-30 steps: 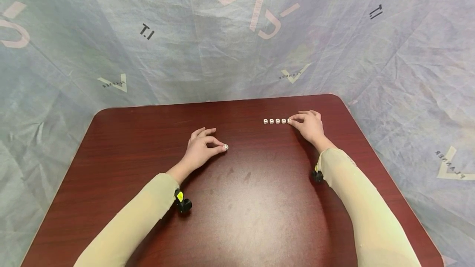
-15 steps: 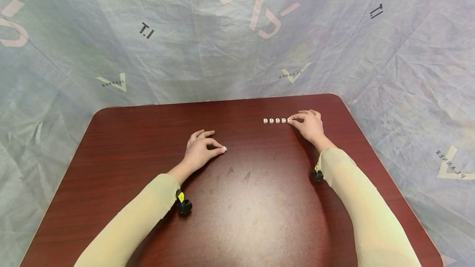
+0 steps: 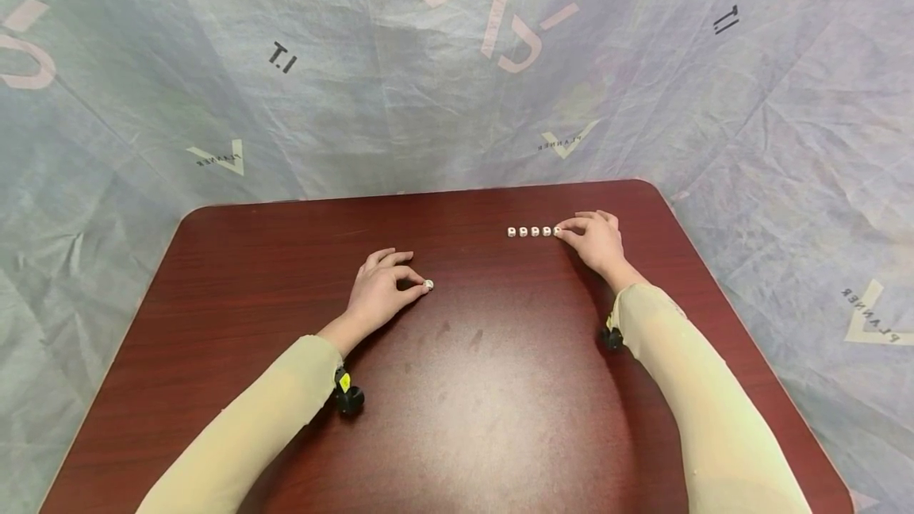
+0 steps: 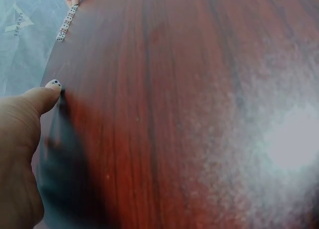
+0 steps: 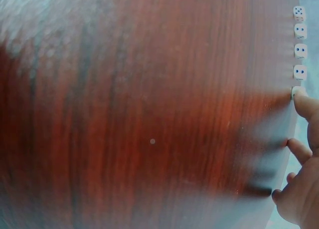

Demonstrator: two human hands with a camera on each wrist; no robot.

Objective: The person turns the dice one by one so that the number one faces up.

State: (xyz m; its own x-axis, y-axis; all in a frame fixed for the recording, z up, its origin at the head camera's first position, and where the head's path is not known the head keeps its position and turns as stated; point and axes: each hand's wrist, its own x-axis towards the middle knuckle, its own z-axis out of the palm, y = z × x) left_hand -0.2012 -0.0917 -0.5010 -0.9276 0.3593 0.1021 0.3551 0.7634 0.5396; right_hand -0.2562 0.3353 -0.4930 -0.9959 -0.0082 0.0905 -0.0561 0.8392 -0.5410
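Observation:
My left hand (image 3: 380, 290) pinches a white die (image 3: 428, 285) between thumb and fingertip, over the middle left of the table. In the left wrist view the thumb covers much of that die (image 4: 56, 83). Farther back on the right, several white dice (image 3: 535, 232) stand in a straight row with small gaps. My right hand (image 3: 594, 243) pinches the die at the row's right end (image 3: 557, 232). In the right wrist view, the thumb hides most of this end die (image 5: 294, 93), while blue pips show on its neighbour (image 5: 299, 72).
The dark red wood-grain table (image 3: 471, 387) has rounded far corners. A pale printed cloth (image 3: 400, 101) hangs behind it and along both sides. Each sleeve cuff carries a small black wrist camera (image 3: 350, 399).
The left hand has drifted slightly left with its die. My right hand stays in place on the end die, and the row looks the same.

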